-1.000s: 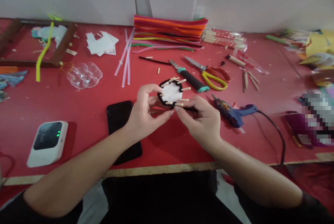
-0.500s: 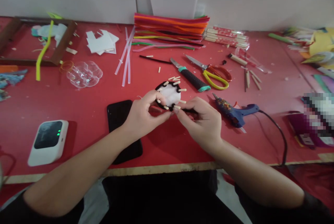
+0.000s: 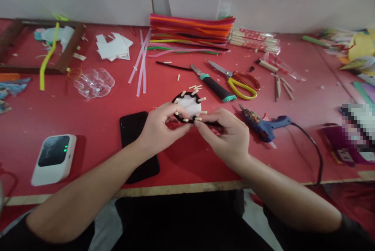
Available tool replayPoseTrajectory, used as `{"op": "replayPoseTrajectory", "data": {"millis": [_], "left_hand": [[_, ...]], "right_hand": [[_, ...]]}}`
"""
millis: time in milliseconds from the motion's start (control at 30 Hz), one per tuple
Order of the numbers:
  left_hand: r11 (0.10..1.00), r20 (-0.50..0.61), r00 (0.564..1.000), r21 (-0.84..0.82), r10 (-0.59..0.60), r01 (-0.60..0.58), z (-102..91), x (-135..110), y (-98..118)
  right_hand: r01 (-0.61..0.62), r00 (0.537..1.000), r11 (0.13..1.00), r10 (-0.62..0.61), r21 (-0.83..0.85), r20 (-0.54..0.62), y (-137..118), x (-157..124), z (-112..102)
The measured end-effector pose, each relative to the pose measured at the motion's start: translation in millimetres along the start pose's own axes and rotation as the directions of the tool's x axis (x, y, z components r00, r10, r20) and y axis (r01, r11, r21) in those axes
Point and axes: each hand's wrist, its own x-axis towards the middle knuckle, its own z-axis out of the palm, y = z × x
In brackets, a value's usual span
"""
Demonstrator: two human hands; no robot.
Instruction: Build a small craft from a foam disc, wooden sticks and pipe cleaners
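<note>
A small white disc (image 3: pixel 191 105) is held above the red table. Several short pale wooden sticks stand around its rim, and a black pipe cleaner (image 3: pixel 176 97) is wound about them. My left hand (image 3: pixel 164 126) is closed on the disc's left side, thumb below and fingers over the edge. At the lower right edge, my right hand (image 3: pixel 225 134) pinches the pipe cleaner between thumb and forefinger, close to one stick. Part of the black strand shows along that hand's fingers. Just beyond the disc lie a few loose stick pieces (image 3: pixel 195 87).
A black phone (image 3: pixel 131 126) lies partly under my left forearm. To the right are a blue glue gun (image 3: pixel 263 126) with its cord, scissors (image 3: pixel 241 89) and a knife with a black grip (image 3: pixel 216 88). Behind them sits a stack of coloured pipe cleaners (image 3: pixel 190 32).
The disc has tilted and shifted slightly to the left in my hands. Both hands keep their hold, with only small finger movement.
</note>
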Motion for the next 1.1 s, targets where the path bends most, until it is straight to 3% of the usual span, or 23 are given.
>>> {"op": "replayPoseTrajectory", "data": {"millis": [333,500,667,833,933,1100], "left_hand": [[0.96,0.011,0.996,-0.265,-0.089,0.089,3.8,1,8],[0.969,-0.011,0.999,-0.246,-0.036,0.032,4.5,2,7],[0.987,-0.037,0.996,-0.136,0.075,-0.079,2.5,2,-1],[0.991,-0.045,0.991,-0.028,0.127,-0.129,0.1,0,-3],[0.988,-0.027,0.988,-0.025,0.154,-0.155,-0.6,-1,-1],[0.982,0.013,0.981,0.002,0.191,-0.191,-1.0,0,3]], "right_hand": [[0.033,0.999,0.995,-0.034,0.09,0.01,3,0,-1],[-0.177,0.982,0.918,0.187,0.355,0.007,2,-1,3],[-0.422,0.904,0.71,0.379,0.564,0.198,6,3,3],[-0.649,0.755,0.432,0.467,0.626,0.46,12,10,1],[-0.694,0.712,0.369,0.482,0.619,0.51,10,14,0],[-0.734,0.672,0.346,0.498,0.585,0.548,8,15,0]]}}
